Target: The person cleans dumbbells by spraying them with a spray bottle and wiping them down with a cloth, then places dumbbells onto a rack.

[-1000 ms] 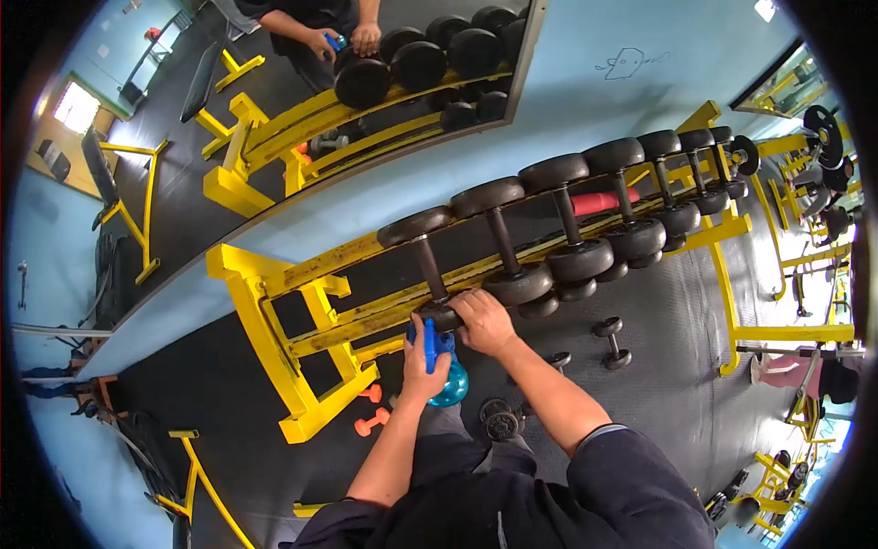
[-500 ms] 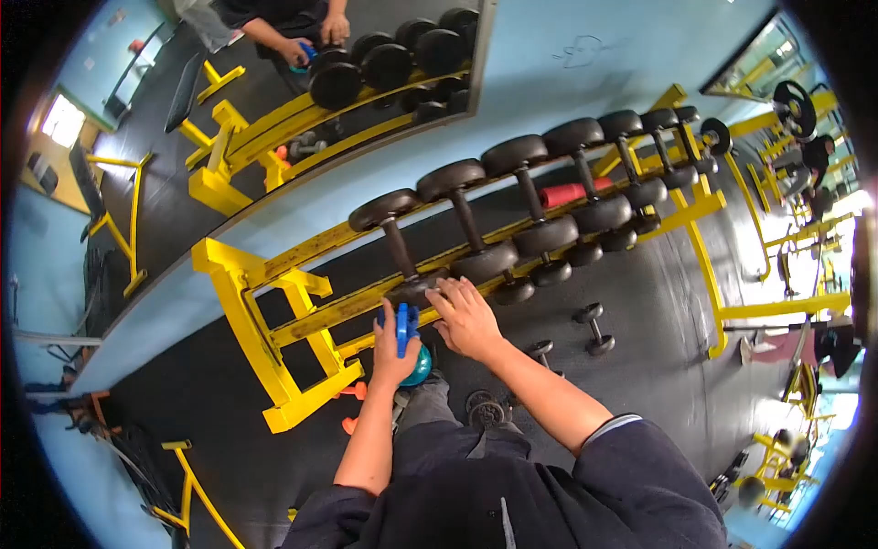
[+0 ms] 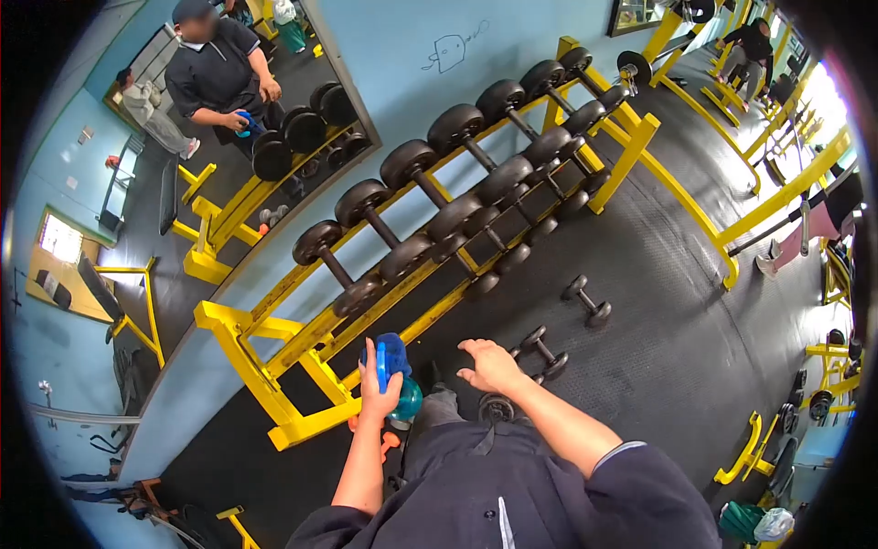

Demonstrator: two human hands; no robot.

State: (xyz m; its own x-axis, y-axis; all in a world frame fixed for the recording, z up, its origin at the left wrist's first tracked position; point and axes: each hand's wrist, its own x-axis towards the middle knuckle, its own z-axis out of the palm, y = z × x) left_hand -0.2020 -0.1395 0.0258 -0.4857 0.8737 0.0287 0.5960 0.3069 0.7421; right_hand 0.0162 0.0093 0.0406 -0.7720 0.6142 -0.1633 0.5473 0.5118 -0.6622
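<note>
A person's right hand (image 3: 491, 366), seen moments earlier on the end black round-headed dumbbell (image 3: 337, 269), hung clear of the yellow metal rack (image 3: 240, 366), its empty fingers loosely spread above the black textured floor (image 3: 658, 274). The left hand (image 3: 377, 395) had its fingers closed around the blue top of a translucent teal bottle (image 3: 409, 400), beside a dark-blue item, possibly a cloth. The shift left the end dumbbell on the rack, touched by neither hand.
</note>
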